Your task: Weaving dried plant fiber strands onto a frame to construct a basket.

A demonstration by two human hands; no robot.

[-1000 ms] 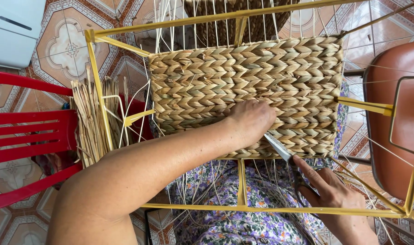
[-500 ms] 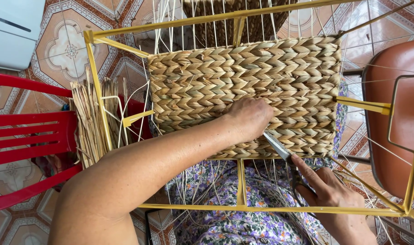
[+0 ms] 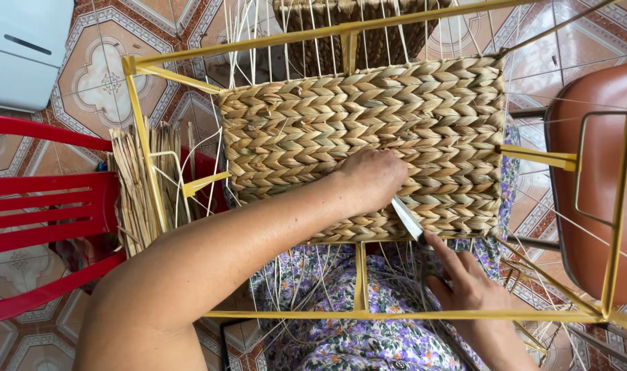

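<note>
The left hand [image 3: 372,180] presses flat, fingers curled, on the woven panel [image 3: 368,130], close to its lower edge. That panel sits inside the yellow metal frame [image 3: 145,158], filling its upper half. The right hand [image 3: 468,285] grips a metal blade [image 3: 407,220], tip touching the weave's bottom rim beside the left fingers. Loose straw [image 3: 131,185] crowds the left rail; a red chair [image 3: 46,206] stands beyond. Open strands hang below.

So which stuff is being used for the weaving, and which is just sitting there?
In use: left hand pressing the woven panel; right hand holding a metal blade; yellow frame.
Lying about: red chair, straw bundle, brown chair, white box.
</note>
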